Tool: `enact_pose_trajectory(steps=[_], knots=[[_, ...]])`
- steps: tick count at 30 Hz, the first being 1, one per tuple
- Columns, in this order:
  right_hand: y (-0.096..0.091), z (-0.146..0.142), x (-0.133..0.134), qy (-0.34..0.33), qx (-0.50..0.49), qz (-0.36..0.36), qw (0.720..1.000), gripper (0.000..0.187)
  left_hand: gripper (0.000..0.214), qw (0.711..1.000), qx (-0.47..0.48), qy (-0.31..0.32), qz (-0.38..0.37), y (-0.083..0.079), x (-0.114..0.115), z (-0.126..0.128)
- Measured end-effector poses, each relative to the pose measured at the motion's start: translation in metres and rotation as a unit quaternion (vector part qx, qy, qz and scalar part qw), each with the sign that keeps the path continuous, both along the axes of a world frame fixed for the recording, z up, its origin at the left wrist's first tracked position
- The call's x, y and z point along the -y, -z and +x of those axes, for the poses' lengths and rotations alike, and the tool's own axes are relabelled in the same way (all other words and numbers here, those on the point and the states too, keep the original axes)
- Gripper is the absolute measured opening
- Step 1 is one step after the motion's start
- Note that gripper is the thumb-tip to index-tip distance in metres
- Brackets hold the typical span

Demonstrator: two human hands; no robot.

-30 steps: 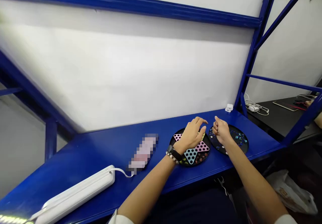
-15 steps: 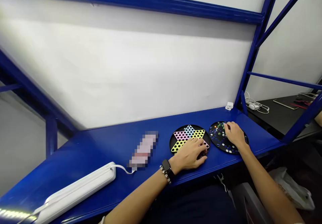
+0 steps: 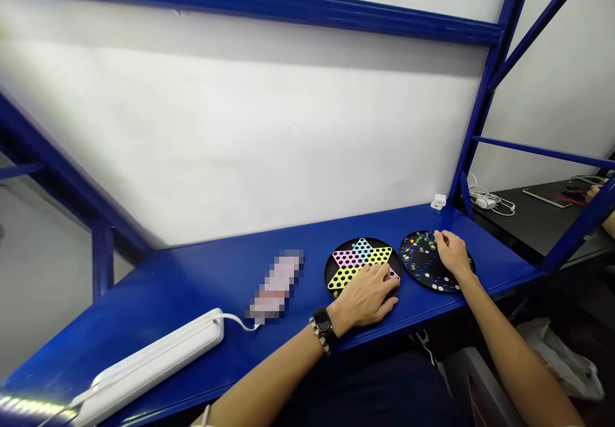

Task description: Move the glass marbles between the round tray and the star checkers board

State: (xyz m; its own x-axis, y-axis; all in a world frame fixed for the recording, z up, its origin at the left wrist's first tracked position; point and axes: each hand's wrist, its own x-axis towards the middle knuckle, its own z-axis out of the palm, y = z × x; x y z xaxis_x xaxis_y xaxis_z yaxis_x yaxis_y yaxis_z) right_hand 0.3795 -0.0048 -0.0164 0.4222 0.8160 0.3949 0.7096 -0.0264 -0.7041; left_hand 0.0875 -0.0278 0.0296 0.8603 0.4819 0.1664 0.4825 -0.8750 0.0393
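A round black Chinese checkers board (image 3: 339, 278) with a star of yellow, pink and light blue lies before me. My left hand (image 3: 366, 296) rests over its near right part, thumb held away from the curved fingers. I see nothing in its grip, though the palm is hidden. Beside it on the right sits a second round black tray (image 3: 429, 268) holding several marbles (image 3: 423, 240) and white pieces (image 3: 439, 286). Above that tray's right side is my right hand (image 3: 452, 252), fingers curled and tips drawn together. Whatever they may hold is too small to make out.
A blurred-out phone (image 3: 276, 286) on a cable and a white power strip (image 3: 154, 363) lie left on the blue desk (image 3: 206, 280). A small white earbud case (image 3: 438, 201) stands at the back right. Blue metal posts (image 3: 473, 120) frame the desk.
My right hand has shifted slightly right and up over the tray, its fingers more closed. My left hand has settled a little, its thumb and fingers closer together.
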Motion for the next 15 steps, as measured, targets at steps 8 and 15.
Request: enact_pose_trajectory(steps=[8,15], knots=[[0.001,0.0,0.001,-0.007,-0.016,-0.012,1.0,0.05,0.025,1.0,-0.008,-0.006,-0.006,0.006,-0.001,0.0],[0.001,-0.001,0.002,-0.014,-0.022,-0.01,1.0,0.049,0.034,1.0,-0.027,0.001,-0.003,0.018,0.002,0.001]])
